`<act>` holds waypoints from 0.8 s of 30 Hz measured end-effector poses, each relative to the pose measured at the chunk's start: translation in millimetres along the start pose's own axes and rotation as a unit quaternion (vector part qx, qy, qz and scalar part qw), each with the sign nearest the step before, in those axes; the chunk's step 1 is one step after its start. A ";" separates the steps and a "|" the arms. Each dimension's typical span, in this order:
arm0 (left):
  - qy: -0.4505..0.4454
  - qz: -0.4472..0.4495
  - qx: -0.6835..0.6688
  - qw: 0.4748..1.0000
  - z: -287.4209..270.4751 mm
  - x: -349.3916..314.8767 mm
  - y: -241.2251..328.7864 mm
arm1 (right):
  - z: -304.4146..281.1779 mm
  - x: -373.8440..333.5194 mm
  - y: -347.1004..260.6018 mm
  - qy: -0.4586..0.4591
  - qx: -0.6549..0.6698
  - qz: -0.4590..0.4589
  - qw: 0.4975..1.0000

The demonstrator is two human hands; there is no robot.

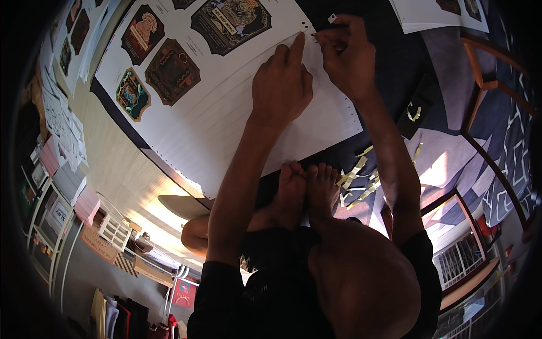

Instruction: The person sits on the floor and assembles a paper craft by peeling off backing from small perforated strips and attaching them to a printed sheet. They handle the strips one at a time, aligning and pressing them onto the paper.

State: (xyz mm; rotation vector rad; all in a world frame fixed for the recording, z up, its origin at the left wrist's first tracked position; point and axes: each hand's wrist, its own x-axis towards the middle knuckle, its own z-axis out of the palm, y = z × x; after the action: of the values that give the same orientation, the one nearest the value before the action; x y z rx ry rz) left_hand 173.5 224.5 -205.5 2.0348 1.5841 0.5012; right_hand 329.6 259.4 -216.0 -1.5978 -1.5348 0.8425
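Note:
A large white printed sheet (237, 130) lies in front of me, with several dark, ornate label designs (231, 25) on its far and left parts. My left hand (282, 87) rests on the sheet near its right edge, the index finger stretched forward and pressing beside small black dots. Facing it at that edge, my right hand (350, 59) has thumb and fingers pinched together. Whatever they grip is too small or hidden to tell. Just past the right fingers shows a small white piece (332, 18) with a black dot.
Yellowish tape strips (353, 175) lie scattered by my bare feet (319, 181). A dark flat box (418, 107) with a curl of tape is to the right. Another printed sheet (440, 17) lies at far right, near a wooden frame (480, 73). Shelving (51, 226) stands left.

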 end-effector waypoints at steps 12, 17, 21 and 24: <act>-0.003 0.002 0.045 0.999 6.2 -5.4 2.7 | 9.3 -5.5 -0.3 0.009 -0.132 -0.101 0.986; 0.008 0.004 0.073 0.997 6.6 -0.3 5.3 | 12.6 -1.3 3.6 0.088 -0.176 -0.117 0.973; -0.013 -0.005 0.066 0.998 3.4 2.1 6.0 | 6.6 7.3 5.1 0.044 -0.120 -0.035 0.991; -0.007 0.003 0.036 0.999 2.3 1.8 3.4 | 8.1 9.5 7.9 0.049 -0.157 -0.033 0.986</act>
State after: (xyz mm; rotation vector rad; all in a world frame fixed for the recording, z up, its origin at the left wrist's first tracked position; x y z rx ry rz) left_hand 177.9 225.2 -205.4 2.0916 1.6094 0.4370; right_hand 327.2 269.5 -226.5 -1.7693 -1.7025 0.4941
